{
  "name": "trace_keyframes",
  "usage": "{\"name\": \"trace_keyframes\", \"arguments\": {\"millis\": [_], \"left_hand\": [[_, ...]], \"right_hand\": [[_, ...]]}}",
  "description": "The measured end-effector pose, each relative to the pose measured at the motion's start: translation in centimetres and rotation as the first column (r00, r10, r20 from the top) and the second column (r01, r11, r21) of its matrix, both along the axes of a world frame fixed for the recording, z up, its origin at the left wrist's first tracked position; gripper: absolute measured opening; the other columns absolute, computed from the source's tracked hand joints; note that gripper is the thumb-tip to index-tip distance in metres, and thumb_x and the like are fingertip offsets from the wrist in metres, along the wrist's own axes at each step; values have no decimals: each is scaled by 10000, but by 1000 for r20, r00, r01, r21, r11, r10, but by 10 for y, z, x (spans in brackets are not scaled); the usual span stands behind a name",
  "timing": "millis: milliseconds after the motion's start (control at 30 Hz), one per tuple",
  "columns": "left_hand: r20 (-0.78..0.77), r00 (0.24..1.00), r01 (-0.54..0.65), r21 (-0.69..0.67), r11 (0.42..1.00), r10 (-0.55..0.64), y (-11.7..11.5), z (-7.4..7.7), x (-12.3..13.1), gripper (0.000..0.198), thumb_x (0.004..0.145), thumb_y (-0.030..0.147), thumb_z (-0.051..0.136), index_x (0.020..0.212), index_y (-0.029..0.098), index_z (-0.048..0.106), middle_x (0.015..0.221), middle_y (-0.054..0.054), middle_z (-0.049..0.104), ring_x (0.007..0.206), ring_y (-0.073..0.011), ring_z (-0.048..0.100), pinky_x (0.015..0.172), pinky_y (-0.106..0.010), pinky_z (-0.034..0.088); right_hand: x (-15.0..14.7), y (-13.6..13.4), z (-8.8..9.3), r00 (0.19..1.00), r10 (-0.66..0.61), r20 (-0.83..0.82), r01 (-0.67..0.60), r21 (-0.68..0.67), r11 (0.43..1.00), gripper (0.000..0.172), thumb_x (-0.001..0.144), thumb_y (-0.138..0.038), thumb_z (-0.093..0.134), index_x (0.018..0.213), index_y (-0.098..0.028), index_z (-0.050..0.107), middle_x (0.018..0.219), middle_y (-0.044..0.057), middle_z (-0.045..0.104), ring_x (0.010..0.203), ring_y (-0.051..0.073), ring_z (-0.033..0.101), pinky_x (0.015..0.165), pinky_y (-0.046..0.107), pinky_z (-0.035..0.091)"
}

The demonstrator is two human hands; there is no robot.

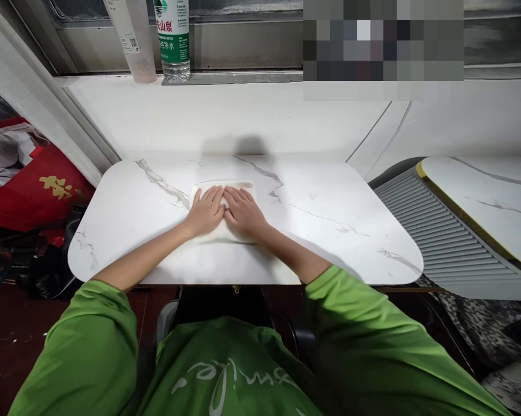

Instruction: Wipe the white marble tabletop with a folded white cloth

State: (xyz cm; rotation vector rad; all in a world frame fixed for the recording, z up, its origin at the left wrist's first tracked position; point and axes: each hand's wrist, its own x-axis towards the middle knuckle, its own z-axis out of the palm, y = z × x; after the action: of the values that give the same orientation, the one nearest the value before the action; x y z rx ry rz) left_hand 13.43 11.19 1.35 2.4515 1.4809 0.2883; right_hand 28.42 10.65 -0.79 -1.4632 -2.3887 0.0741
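Note:
A whitish, flat, folded piece that looks like cloth or paper (220, 234) lies on the white marble-patterned table (329, 231). My left hand (205, 211) rests flat on its left half, fingers stretched out and pointing away from me. Beside it, my right hand (244, 212) lies flat on the right half in the same way. The two hands nearly meet, with thumbs and index fingers close together. Much of the folded piece is hidden under my palms; its far edge shows past the fingertips.
On the ledge behind the table stand a water bottle (173, 52) with a green label and a translucent plastic cup (141, 63). A red bag (47, 185) with white cloth sits at left. To the right are a ridged grey panel (442, 231) and another marbled tabletop (494, 196).

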Motion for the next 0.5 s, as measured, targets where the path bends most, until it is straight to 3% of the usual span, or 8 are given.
{"name": "trace_keyframes", "arguments": {"millis": [167,267,367,500], "left_hand": [[7,1000,-8,30,1000,8,58,-2,-5,521,982,247,266,1486,155,360,1583,-93,379,1476,-183,311,1251,-447,126],[11,1000,-17,31,999,16,80,-3,-4,523,970,230,281,1480,156,370,1578,-90,386,1469,-177,318,1248,-438,128],[19,1000,-15,41,999,14,87,-3,-2,522,969,223,280,1475,143,378,1575,-95,391,1465,-179,322,1245,-440,137],[26,999,-34,54,998,32,80,-5,-3,516,978,244,289,1477,153,381,1579,-98,385,1471,-191,311,1243,-443,140]], "right_hand": [[-11,56,-1,997,-78,3,78,-28,997,574,895,-189,323,1413,9,473,1504,187,464,1409,290,401,1194,448,248],[-13,76,-2,995,-97,-11,97,-26,995,570,897,-193,320,1414,-9,476,1506,185,461,1408,293,404,1183,466,258],[-12,84,-4,995,-101,-29,100,-12,995,563,901,-198,317,1409,-23,483,1498,183,473,1404,293,411,1178,477,264],[-11,80,-5,994,-105,-24,105,-19,994,573,907,-195,309,1428,-13,464,1513,175,457,1416,279,394,1191,458,249]]}}
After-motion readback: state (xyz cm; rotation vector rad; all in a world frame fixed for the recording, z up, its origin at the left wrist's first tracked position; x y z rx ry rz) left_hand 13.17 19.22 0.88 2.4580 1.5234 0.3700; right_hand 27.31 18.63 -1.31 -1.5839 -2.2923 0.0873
